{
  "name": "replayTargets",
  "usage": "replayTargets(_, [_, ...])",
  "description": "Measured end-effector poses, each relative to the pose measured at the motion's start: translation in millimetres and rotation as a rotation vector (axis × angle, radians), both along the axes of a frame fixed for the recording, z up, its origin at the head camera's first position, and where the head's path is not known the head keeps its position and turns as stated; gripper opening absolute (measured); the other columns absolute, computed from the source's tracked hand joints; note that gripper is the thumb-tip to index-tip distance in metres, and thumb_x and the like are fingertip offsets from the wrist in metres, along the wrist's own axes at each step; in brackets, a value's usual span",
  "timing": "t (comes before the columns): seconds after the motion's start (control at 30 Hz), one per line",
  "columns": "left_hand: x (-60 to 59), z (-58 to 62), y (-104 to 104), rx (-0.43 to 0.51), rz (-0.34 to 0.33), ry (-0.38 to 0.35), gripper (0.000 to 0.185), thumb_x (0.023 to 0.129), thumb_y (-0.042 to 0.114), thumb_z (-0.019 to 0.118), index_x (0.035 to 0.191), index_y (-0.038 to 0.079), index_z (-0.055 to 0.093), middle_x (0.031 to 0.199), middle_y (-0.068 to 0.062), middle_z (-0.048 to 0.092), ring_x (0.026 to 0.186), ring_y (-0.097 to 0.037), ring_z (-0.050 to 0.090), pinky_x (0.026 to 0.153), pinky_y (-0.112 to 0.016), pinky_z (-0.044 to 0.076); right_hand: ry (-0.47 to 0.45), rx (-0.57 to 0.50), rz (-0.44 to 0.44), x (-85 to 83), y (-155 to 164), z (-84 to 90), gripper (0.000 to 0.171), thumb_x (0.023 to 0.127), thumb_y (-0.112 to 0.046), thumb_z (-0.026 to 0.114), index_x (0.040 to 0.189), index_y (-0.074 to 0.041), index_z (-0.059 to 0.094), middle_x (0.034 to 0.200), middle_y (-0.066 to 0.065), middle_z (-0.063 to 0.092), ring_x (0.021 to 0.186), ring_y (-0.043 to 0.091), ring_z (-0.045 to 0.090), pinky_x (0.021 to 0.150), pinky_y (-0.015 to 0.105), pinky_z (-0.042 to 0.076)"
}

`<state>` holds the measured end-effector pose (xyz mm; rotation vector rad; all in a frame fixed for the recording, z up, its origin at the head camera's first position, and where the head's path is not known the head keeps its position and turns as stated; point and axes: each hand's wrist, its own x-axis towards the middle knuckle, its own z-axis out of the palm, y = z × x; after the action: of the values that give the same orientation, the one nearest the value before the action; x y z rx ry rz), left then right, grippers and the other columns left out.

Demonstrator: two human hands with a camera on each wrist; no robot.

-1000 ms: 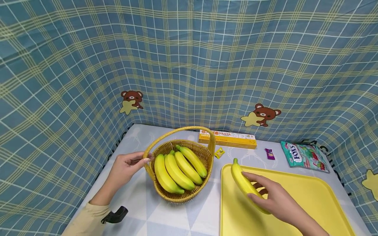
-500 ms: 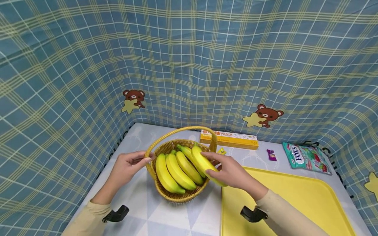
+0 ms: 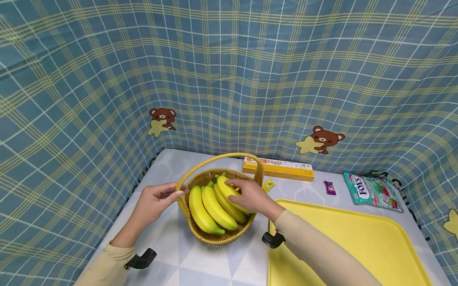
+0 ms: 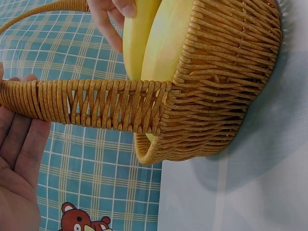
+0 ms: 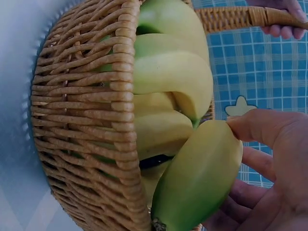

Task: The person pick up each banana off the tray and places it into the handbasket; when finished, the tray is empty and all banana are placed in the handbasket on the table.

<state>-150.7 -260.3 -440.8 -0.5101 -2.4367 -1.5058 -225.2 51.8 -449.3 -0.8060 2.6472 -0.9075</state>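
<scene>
A woven basket (image 3: 214, 238) with a hoop handle (image 3: 214, 158) stands on the table and holds several yellow bananas (image 3: 204, 208). My left hand (image 3: 174, 193) grips the handle where it joins the left rim; in the left wrist view the handle (image 4: 96, 103) runs across my fingers (image 4: 21, 144). My right hand (image 3: 240, 193) reaches over the right rim and holds one banana (image 3: 226, 187) on top of the others. In the right wrist view that banana (image 5: 202, 178) lies in my right hand (image 5: 260, 149) against the basket wall (image 5: 86, 120).
A yellow tray (image 3: 358, 246) lies right of the basket. Behind it are a pasta box (image 3: 279, 167), a yellow candy (image 3: 266, 184), a purple candy (image 3: 329, 187) and a Fox's sweets bag (image 3: 372, 190). Checked cloth walls enclose the table.
My right hand lifted a banana off the yellow tray, carried it left and brought it down into the basket onto the other bananas. The left hand stayed on the handle.
</scene>
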Motion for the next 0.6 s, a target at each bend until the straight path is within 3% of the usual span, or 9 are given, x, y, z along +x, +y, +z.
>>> replayTargets(0.2, [1.1, 0.2, 0.5, 0.006, 0.011, 0.010, 0.019, 0.096, 0.007, 0.071, 0.114, 0.007, 0.077, 0.105, -0.003, 0.078, 0.095, -0.008, 0.073, 0.078, -0.024, 0.061, -0.029, -0.004, 0.018, -1.7, -7.5, -2.8, 0.051, 0.099, -0.030, 0.069, 0.147, -0.020, 0.055, 0.134, 0.006, 0.065, 0.119, 0.024, 0.063, 0.087, 0.039, 0.055])
replayTargets(0.6, [2.3, 2.6, 2.3, -0.001, 0.010, -0.011, 0.019, 0.097, 0.011, 0.071, 0.115, 0.007, 0.077, 0.106, -0.001, 0.077, 0.096, -0.008, 0.073, 0.079, -0.024, 0.061, -0.110, -0.027, -0.030, -0.8, 1.9, -8.3, 0.054, 0.100, -0.032, 0.068, 0.150, -0.025, 0.051, 0.137, 0.006, 0.063, 0.125, 0.023, 0.060, 0.099, 0.045, 0.053])
